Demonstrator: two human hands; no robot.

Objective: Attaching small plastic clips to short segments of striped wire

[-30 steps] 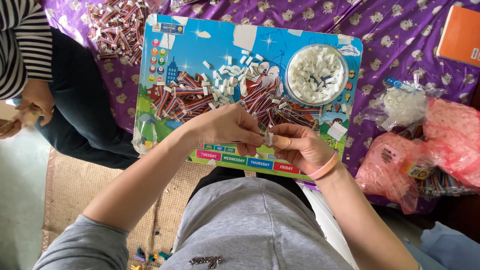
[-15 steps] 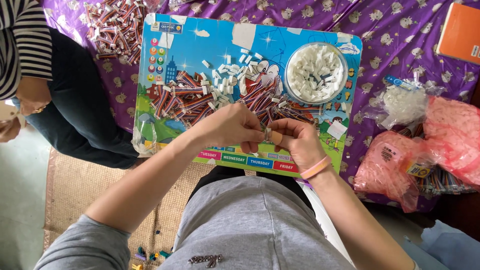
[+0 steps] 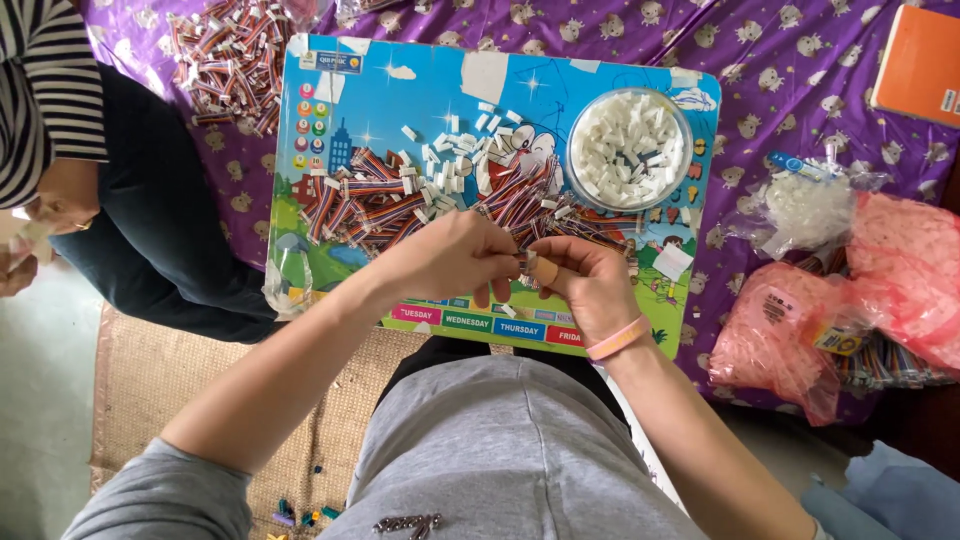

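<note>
A small multicoloured ribbon-wire piece (image 3: 524,262) is pinched between the left hand (image 3: 450,255) and the right hand (image 3: 585,285), just above the colourful cartoon-printed board (image 3: 600,55). A loosened pinch could drop it into the heap of striped wires (image 3: 400,205) — hard to tell apart there.

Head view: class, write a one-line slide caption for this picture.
Left hand and right hand pinch a small wire piece over a colourful board heaped with striped wires and white connectors.
</note>
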